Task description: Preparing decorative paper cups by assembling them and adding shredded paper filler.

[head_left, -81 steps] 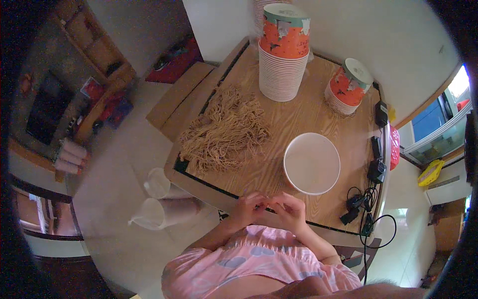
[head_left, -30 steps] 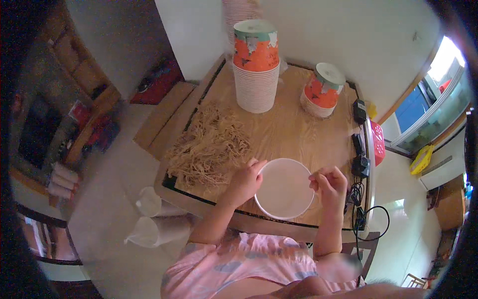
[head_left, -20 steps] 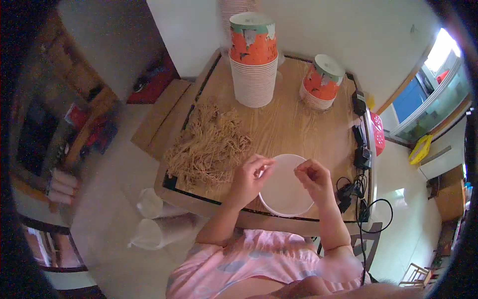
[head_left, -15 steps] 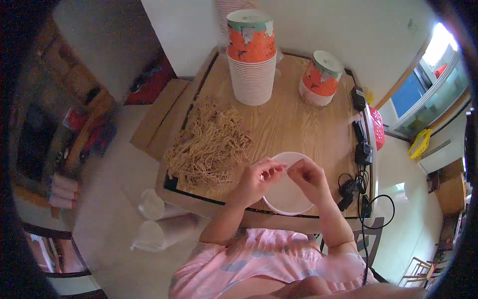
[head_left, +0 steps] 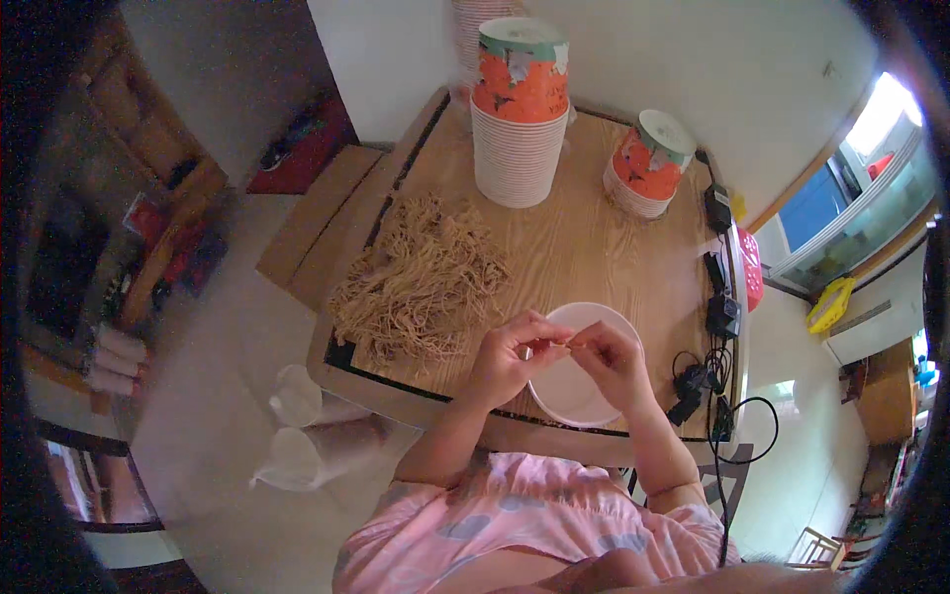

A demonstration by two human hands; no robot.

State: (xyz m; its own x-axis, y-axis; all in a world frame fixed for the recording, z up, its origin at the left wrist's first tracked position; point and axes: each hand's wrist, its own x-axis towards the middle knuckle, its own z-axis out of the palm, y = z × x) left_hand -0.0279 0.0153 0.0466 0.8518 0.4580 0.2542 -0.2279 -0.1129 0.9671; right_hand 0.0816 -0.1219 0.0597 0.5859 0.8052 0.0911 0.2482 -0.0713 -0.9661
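My left hand (head_left: 513, 358) and my right hand (head_left: 614, 362) meet fingertip to fingertip over a round white paper tub (head_left: 576, 404) at the table's front edge. Both are pinched closed. Whatever sits between the fingertips is too small to make out. Left of my hands lies a loose tangled heap of tan twisted cords (head_left: 416, 287). Farther back rises a tall stack of upside-down paper tubs (head_left: 517, 148), the top one printed orange and green. A shorter stack of like tubs (head_left: 648, 170) stands at the back right.
Black power adapters (head_left: 722, 315) and tangled cables (head_left: 701, 376) run along the table's right edge. A flattened cardboard piece (head_left: 322, 223) is by the table's left side. Clear plastic sleeves of stacked tubs (head_left: 307, 457) lie on the floor at the left.
My fingertips have come closer together over the tub, and the left fingers have curled in more. The whole view has shifted slightly; the stacks and cords look unmoved.
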